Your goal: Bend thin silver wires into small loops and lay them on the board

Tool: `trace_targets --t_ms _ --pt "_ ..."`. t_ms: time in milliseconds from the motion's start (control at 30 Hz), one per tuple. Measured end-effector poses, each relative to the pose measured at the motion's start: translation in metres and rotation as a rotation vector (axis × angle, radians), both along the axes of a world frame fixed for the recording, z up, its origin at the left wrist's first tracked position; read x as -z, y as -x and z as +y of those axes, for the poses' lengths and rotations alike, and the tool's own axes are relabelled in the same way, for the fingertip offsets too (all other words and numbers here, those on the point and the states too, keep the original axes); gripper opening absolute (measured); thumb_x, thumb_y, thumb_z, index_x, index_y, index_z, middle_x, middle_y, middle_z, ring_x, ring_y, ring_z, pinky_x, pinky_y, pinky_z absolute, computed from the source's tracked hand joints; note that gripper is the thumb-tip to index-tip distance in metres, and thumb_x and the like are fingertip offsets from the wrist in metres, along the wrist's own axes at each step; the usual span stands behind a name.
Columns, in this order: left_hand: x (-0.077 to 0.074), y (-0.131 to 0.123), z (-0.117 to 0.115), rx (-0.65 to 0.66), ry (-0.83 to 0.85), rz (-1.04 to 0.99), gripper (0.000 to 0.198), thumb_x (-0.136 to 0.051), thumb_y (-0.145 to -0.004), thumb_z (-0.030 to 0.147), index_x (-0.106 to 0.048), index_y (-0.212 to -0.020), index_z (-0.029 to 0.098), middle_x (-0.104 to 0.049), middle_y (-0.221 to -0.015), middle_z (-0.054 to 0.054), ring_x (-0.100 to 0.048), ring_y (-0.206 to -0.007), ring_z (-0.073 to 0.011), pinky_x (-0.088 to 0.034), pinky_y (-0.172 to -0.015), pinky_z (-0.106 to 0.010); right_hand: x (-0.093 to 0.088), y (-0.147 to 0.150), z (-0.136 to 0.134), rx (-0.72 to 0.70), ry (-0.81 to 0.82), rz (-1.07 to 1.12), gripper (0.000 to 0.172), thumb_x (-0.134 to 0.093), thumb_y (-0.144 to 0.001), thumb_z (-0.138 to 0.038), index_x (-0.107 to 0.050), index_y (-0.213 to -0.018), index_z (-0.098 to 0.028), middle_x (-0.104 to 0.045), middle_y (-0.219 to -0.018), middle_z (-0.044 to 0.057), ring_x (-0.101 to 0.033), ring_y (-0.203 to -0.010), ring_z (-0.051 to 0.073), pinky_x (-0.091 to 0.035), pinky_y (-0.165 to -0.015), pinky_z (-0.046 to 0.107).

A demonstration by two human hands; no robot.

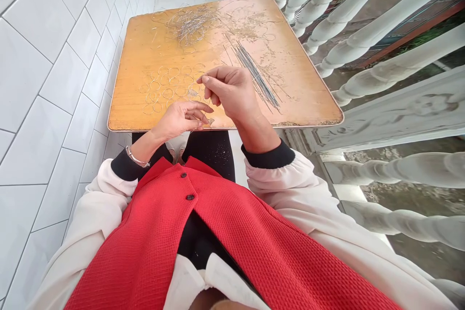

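My right hand (pixel 232 88) is raised over the front part of the table, thumb and forefinger pinched together on a thin wire. The wire (pixel 209 102) is fine and hard to follow; it runs down towards my left hand (pixel 183 117). That hand hangs low at the table's front edge, its fingers loosely bent around the wire's lower part. Just beyond my left hand, several thin wire rings (pixel 167 79) lie spread in rows. To the right of my right hand lies a bundle of straight grey wires (pixel 256 73), slanting across the table.
A tangled heap of thin wire (pixel 196 24) lies at the back of the worn wooden table (pixel 127 97). A white tiled wall (pixel 54 87) runs close along the left. White balusters (pixel 348 38) stand along the right side.
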State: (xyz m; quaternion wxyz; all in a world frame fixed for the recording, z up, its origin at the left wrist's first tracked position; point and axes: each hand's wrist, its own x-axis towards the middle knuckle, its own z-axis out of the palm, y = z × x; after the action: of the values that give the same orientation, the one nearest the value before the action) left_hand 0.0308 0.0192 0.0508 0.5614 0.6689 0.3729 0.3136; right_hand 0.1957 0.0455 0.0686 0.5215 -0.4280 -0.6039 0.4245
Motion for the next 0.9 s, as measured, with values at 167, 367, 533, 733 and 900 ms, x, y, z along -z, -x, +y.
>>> trace_targets --t_ms 167,367,533,733,900 --pt "0.015 0.014 0.007 0.021 -0.073 -0.029 0.028 -0.075 -0.074 0.016 -0.077 -0.102 0.014 -0.077 -0.086 -0.006 -0.074 -0.082 -0.0172 -0.059 -0.077 -0.029 0.002 -0.004 0.004 -0.129 0.105 0.082 0.02 -0.071 -0.087 -0.026 -0.066 -0.071 -0.017 -0.057 -0.052 -0.003 -0.04 -0.039 0.005 -0.031 -0.038 0.02" --pt "-0.005 0.026 0.002 0.112 0.09 0.062 0.038 -0.083 -0.075 0.028 -0.074 -0.108 0.013 -0.078 -0.087 -0.009 -0.075 -0.078 -0.0186 -0.058 -0.078 -0.033 0.002 -0.001 0.001 -0.039 0.018 0.061 0.018 -0.071 -0.088 -0.029 -0.068 -0.074 -0.017 -0.06 -0.052 -0.004 -0.043 -0.039 0.005 -0.033 -0.039 0.018" --pt "-0.02 0.019 0.005 -0.21 -0.05 0.037 0.024 -0.074 -0.087 0.038 -0.072 -0.098 0.017 -0.077 -0.089 -0.005 -0.074 -0.085 -0.014 -0.054 -0.074 -0.023 0.004 0.002 0.0 -0.03 -0.024 -0.013 0.02 -0.074 -0.086 -0.031 -0.066 -0.074 -0.018 -0.059 -0.052 -0.004 -0.045 -0.041 0.005 -0.034 -0.039 0.017" --pt "-0.017 0.011 0.011 -0.339 -0.107 0.002 0.009 -0.076 -0.084 0.023 -0.072 -0.081 0.016 -0.072 -0.072 -0.001 -0.066 -0.067 -0.0085 -0.047 -0.06 -0.019 0.008 -0.001 0.001 -0.091 -0.017 0.017 0.022 -0.076 -0.086 -0.034 -0.066 -0.075 -0.017 -0.06 -0.056 -0.003 -0.049 -0.045 0.006 -0.038 -0.041 0.018" --pt "-0.006 0.007 0.01 -0.336 -0.141 -0.036 0.009 -0.08 -0.078 0.024 -0.074 -0.08 0.017 -0.072 -0.071 0.0 -0.065 -0.067 -0.009 -0.051 -0.063 -0.022 0.012 0.002 0.003 -0.144 0.072 0.166 0.024 -0.076 -0.086 -0.032 -0.063 -0.072 -0.017 -0.057 -0.053 -0.004 -0.044 -0.04 0.005 -0.032 -0.036 0.017"
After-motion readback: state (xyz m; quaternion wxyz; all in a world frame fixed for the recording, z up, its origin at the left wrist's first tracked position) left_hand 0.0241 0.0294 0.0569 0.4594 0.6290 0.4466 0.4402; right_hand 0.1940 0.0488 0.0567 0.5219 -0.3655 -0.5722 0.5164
